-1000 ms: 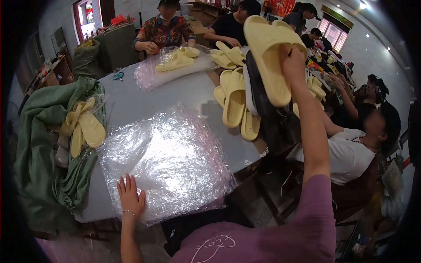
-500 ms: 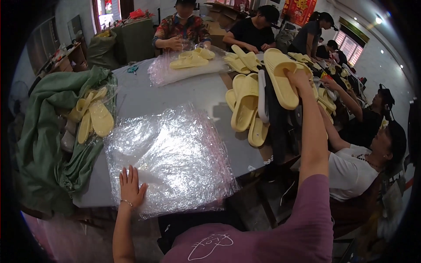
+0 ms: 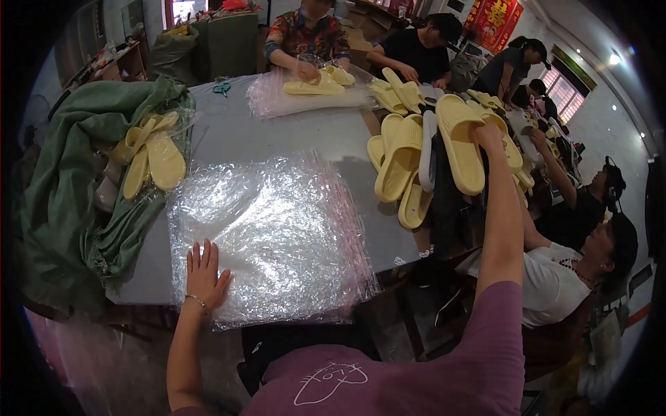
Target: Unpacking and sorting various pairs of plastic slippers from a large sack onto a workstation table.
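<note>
My left hand (image 3: 206, 276) lies flat, fingers stretched, on the near left part of a stack of clear plastic bags (image 3: 277, 229). Far out to the right, my right hand (image 3: 491, 137) grips a pale yellow slide slipper (image 3: 461, 149), its fingers tucked in at the strap. That slipper is held with its sole side lengthwise toward me, above other footwear. Just left of it stands a group of yellow slippers (image 3: 401, 156), with a white-edged one (image 3: 427, 152) among them. My right fingertips are partly hidden by the slipper.
A green sack (image 3: 62, 159) at the left holds bagged yellow slippers (image 3: 165, 163). Across the grey table (image 3: 243, 135), a person (image 3: 309, 41) handles yellow slippers (image 3: 316, 83) on another bag stack. Small teal scissors (image 3: 221, 88) lie near the far edge. Other people sit along the right side.
My view has shifted slightly, so the table's things sit a little differently in the picture. My left hand stays on the bags; my right hand still holds the slipper.
</note>
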### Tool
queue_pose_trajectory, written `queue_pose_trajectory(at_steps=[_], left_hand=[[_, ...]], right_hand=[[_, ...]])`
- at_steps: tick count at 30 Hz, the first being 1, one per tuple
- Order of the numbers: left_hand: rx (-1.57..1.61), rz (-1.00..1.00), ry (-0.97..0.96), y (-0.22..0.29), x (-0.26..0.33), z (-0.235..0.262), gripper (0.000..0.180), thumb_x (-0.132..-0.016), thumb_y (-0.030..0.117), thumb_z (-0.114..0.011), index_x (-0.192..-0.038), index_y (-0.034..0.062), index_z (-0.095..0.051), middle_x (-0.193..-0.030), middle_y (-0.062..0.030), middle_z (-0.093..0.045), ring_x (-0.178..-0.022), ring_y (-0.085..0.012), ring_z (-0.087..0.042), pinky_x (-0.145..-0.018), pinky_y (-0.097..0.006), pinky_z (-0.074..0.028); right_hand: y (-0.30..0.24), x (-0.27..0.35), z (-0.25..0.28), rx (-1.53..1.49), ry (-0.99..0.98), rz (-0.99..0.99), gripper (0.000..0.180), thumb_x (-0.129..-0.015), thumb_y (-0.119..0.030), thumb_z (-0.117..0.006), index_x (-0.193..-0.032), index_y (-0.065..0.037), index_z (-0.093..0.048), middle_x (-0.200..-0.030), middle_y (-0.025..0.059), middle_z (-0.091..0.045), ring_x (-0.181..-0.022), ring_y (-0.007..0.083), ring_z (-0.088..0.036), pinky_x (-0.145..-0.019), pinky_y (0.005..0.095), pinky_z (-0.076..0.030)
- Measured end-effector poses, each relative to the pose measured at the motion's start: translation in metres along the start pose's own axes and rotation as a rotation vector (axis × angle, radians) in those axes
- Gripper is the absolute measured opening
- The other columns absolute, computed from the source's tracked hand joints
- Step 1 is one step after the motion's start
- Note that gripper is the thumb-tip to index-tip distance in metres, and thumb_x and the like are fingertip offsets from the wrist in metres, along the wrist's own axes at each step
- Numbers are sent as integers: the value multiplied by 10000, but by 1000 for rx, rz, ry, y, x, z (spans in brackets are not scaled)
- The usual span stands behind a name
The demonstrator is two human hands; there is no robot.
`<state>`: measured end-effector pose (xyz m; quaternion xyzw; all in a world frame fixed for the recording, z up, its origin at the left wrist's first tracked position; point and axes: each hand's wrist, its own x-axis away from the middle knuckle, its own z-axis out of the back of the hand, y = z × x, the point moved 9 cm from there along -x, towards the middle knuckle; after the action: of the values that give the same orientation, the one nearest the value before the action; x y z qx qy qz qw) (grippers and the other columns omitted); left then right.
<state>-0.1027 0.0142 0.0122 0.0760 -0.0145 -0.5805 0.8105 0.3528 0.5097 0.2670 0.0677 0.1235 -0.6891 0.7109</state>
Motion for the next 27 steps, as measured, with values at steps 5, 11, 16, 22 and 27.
queue_pose_trajectory(at_steps=[5, 11, 16, 22, 27], left_hand=[[-4, 34, -30, 3, 3, 4, 656, -843, 322, -434, -1361, -3, -199, -1441, -178, -124, -1330, -370, -64, -1077, -452, -29], [6, 18, 2, 1, 3, 3, 663, -851, 375, -429, -1338, -32, -236, -1434, -186, -140, -1328, -376, -52, -1074, -464, -20], [2, 7, 37, 0, 4, 10, 666, -856, 397, -420, -1335, -30, -241, -1427, -193, -159, -1319, -396, -71, -1069, -478, -30], [-1, -15, 64, 5, -5, 9, 693, -841, 426, -436, -1329, -32, -255, -1421, -203, -169, -1313, -406, -86, -1066, -488, -33], [59, 22, 37, 4, 1, 9, 720, -810, 402, -494, -1326, -42, -259, -1413, -203, -197, -1313, -402, -105, -1062, -502, -48]], right_hand=[[0, 2, 9, -304, 310, 31, 337, -801, -202, -506, -1062, 0, -576, -1041, 204, -579, -967, 350, -541, -858, 411, -408], [-56, 28, 76, -584, 710, 371, 288, -778, -89, -505, -1046, -12, -580, -1028, 200, -579, -975, 351, -533, -835, 412, -413], [-185, 71, 83, -664, 606, 742, 231, -686, -32, -532, -895, -18, -630, -913, 178, -605, -923, 353, -537, -811, 402, -409], [-292, 90, 0, -235, 456, 892, 188, -695, -86, -535, -840, -90, -654, -852, 135, -615, -862, 301, -571, -774, 403, -420], [-325, 77, -88, 190, 262, 717, 170, -744, -160, -548, -853, -93, -660, -876, 43, -634, -991, 219, -530, -831, 468, -367]])
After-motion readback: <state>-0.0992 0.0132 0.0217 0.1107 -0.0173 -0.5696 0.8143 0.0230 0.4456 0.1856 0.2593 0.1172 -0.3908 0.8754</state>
